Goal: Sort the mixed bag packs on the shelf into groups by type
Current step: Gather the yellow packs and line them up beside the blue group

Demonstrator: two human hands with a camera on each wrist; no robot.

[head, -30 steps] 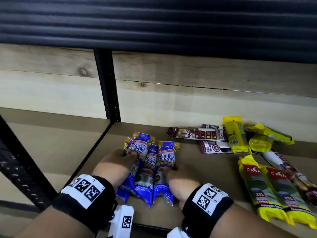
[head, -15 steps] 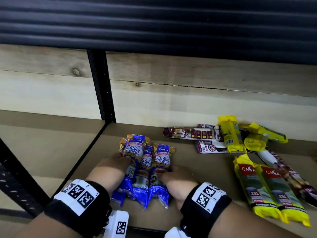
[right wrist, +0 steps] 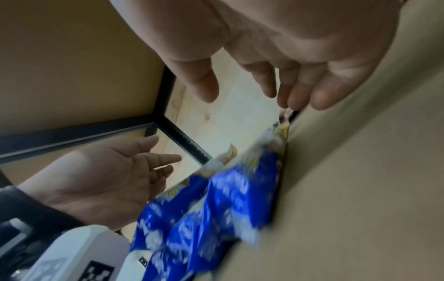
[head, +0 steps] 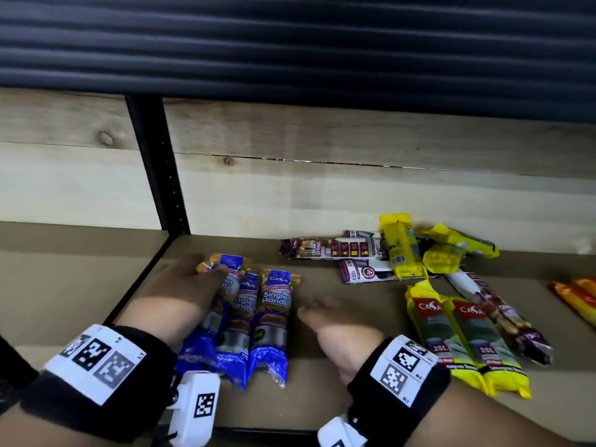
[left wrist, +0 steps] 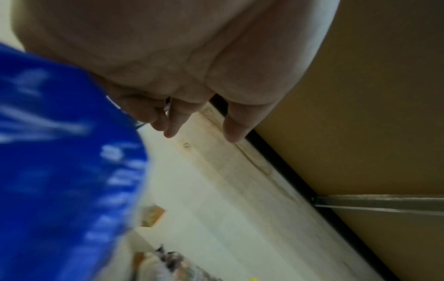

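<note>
Three blue "Singlet Handle" packs [head: 274,314] lie side by side on the brown shelf board [head: 322,398], near its left front. My left hand [head: 206,279] lies open over the leftmost blue pack, fingers straight; I cannot tell if it touches. In the left wrist view the left hand [left wrist: 199,121] holds nothing beside a blurred blue pack [left wrist: 60,161]. My right hand [head: 319,304] hovers open just right of the blue packs, holding nothing. The right wrist view shows the right hand [right wrist: 252,95], the left hand [right wrist: 134,165] and the blue packs [right wrist: 228,199] between them.
Two yellow 25L packs [head: 464,337] lie at the front right, a purple pack [head: 503,314] beside them. Purple draw-string packs [head: 335,250] and more yellow packs [head: 403,246] sit mixed at the back. Orange packs [head: 577,298] show at the far right. A black upright [head: 161,175] bounds the bay.
Both hands were pressed against the sides of the blue packs. The right hand has come off and shifted right; the left hand has opened and slid toward the top of the leftmost pack.
</note>
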